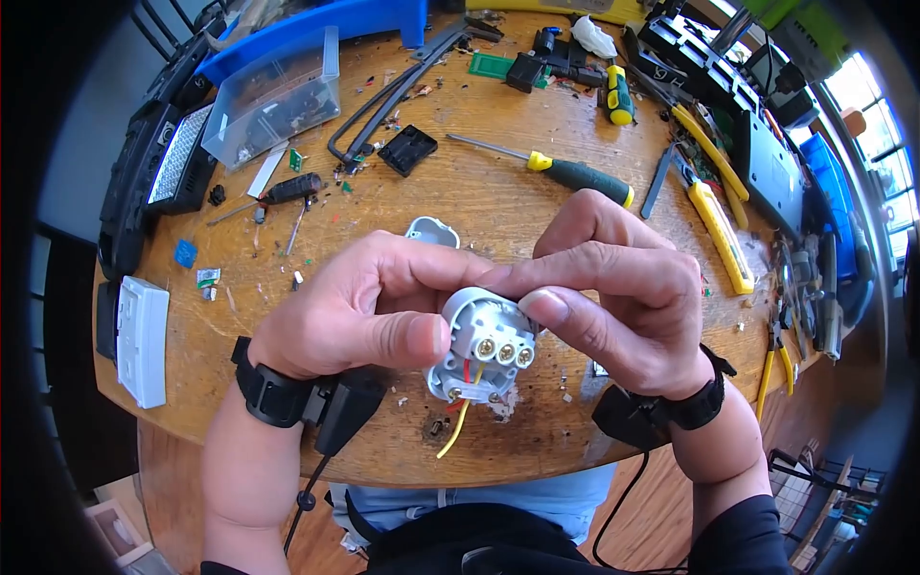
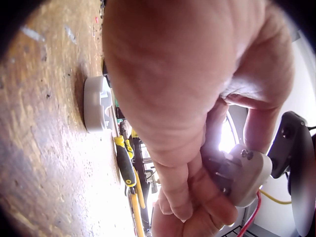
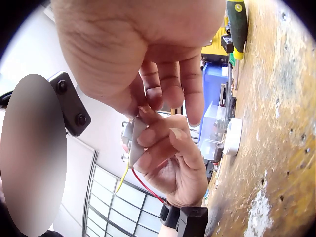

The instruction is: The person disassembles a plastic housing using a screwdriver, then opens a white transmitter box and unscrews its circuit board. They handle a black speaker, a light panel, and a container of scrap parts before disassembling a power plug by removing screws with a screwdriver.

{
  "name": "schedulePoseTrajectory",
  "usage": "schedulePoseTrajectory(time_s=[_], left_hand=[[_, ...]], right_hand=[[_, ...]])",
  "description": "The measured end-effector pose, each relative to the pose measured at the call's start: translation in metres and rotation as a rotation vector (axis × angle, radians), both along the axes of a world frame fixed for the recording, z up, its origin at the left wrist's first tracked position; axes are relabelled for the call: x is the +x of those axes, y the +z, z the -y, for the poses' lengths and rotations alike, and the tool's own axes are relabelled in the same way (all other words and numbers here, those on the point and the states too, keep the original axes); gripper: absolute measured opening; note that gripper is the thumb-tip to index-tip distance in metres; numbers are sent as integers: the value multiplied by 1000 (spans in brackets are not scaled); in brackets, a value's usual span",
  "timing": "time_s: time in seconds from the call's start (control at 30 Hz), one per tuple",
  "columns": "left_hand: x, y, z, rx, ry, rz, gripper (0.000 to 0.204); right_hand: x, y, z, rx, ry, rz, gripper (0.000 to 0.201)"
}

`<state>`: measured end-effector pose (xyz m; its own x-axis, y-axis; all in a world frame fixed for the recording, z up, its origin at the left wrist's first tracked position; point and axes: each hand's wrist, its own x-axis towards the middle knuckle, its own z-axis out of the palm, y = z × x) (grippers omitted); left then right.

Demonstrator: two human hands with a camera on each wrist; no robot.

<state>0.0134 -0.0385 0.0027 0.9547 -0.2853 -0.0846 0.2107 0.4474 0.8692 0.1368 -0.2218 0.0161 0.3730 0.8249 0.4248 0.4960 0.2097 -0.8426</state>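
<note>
An opened grey-white electrical plug [image 1: 489, 347] is held over the table's front part. Its inside faces up, showing three brass screw terminals, with a red wire and a yellow wire [image 1: 454, 433] coming out of the near end. My left hand [image 1: 355, 302] grips the plug's left side between thumb and fingers. At its upper right edge, the thumb and forefinger of my right hand [image 1: 623, 292] pinch it. Metal prongs show on the plug's underside [image 2: 242, 173] in the left wrist view. Behind the hands, the loose plug cover [image 1: 433, 232] lies on the table.
A screwdriver [image 1: 575, 178] lies across the middle of the wooden table [image 1: 383, 422]. Yellow-handled pliers [image 1: 721, 235] rest at the right. At the back left stands a clear plastic bin [image 1: 278, 105]; a white casing [image 1: 142, 340] sits at the left edge. Small scraps are scattered around.
</note>
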Motion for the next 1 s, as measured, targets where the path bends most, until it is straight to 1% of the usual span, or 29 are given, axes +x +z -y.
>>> schedulePoseTrajectory(time_s=[0.2, 0.3, 0.4, 0.57, 0.6, 0.67, 0.77, 1.0], left_hand=[[0, -1, 0, 5, -8, -4, 69], [0, -2, -1, -19, -20, -9, 68], [1, -2, 0, 4, -6, -8, 68], [2, -2, 1, 35, 0, 24, 68], [2, 0, 2, 36, -1, 23, 68], [2, 4, 6, 115, 68, -61, 78], [2, 5, 9, 97, 82, -69, 75], [1, 4, 6, 111, 60, -93, 78]], right_hand=[[2, -1, 1, 4, 42, -29, 19], [2, -4, 0, 45, 52, -56, 19], [1, -3, 0, 27, 30, -12, 19], [0, -1, 0, 46, -14, 195, 18], [0, -1, 0, 47, -15, 194, 18], [-1, -1, 0, 50, -41, 245, 16], [-1, -1, 1, 47, -48, 262, 15], [-2, -2, 0, 95, -57, 289, 15]])
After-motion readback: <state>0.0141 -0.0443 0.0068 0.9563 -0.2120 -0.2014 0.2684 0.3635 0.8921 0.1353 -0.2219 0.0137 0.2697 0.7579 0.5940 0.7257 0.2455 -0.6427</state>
